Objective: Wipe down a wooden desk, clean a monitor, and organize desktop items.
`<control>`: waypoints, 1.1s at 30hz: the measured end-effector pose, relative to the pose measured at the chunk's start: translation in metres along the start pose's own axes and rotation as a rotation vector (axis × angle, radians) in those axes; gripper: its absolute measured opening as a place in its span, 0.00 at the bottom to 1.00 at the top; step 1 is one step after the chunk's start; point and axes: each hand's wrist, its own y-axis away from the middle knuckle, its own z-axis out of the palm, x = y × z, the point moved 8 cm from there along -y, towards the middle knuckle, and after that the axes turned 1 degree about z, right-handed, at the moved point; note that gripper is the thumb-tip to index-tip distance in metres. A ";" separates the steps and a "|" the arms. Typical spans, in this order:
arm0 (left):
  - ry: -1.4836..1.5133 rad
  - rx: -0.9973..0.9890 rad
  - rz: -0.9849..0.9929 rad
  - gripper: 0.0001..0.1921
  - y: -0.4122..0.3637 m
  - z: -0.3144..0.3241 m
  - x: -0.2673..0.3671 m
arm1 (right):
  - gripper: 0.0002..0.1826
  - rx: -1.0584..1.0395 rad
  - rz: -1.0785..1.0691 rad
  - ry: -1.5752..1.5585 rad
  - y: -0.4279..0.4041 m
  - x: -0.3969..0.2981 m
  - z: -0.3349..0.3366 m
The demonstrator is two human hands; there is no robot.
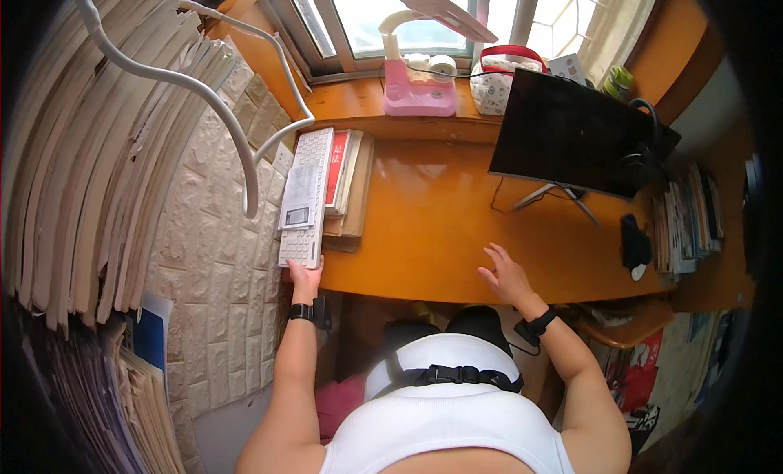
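Observation:
My left hand (305,275) grips the near end of a white keyboard (304,248) at the desk's left side. The keyboard lies lengthwise, its far end towards the window, along a stack of books and papers (352,180). On top of the keyboard rests a printed paper slip (300,196) bearing writing and a small dark picture. Over the front part of the wooden desk (422,229) my right hand (506,277) is held with its fingers apart and nothing in them. Whether its fingertips touch the desktop I cannot tell.
A black monitor (569,131) stands at the right on a metal stand, headphones at its corner. Beyond it on the sill are a pink lamp (421,95) and a patterned bag (492,89). Books (688,217) stand at right. A grey bent tube (226,113) hangs at upper left.

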 end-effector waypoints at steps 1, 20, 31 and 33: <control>-0.001 0.000 0.000 0.32 -0.005 -0.002 0.000 | 0.28 0.000 -0.009 0.045 0.003 0.004 0.002; -1.653 0.386 0.953 0.38 0.040 0.029 0.072 | 0.27 -0.068 0.132 0.083 0.042 0.043 0.003; -2.170 -0.062 0.527 0.40 -0.011 0.134 0.038 | 0.26 -0.114 0.215 0.093 0.060 0.061 0.002; -2.201 -0.064 0.593 0.40 -0.023 0.134 0.038 | 0.26 -0.096 0.243 0.066 0.063 0.065 0.000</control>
